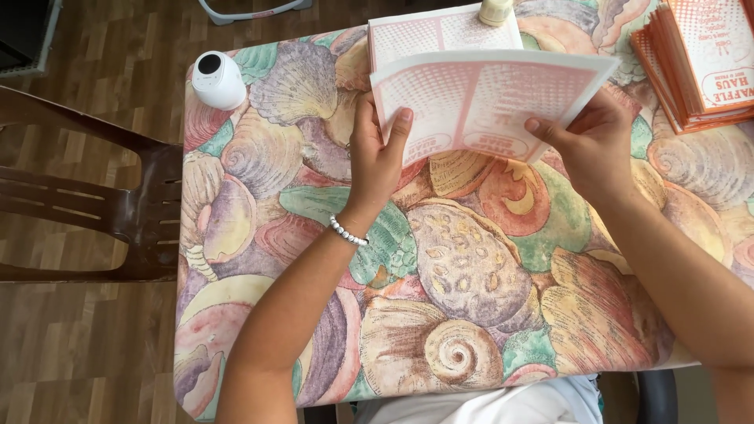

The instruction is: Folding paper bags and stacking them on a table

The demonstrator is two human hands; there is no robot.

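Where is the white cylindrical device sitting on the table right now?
In the head view, the white cylindrical device stands at the far left corner of the shell-patterned table, beside the brown chair and left of the left hand holding the pink sheet.

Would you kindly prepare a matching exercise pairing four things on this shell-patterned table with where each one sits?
Things:
1. small white cylindrical device
2. pink-and-white printed paper sheet
3. stack of orange printed sheets
4. cream bottle

Places:
A. table's far right corner
B. held between left hand and right hand
C. table's far left corner
D. far edge, behind the flat sheets

Pairs: 1-C, 2-B, 3-A, 4-D
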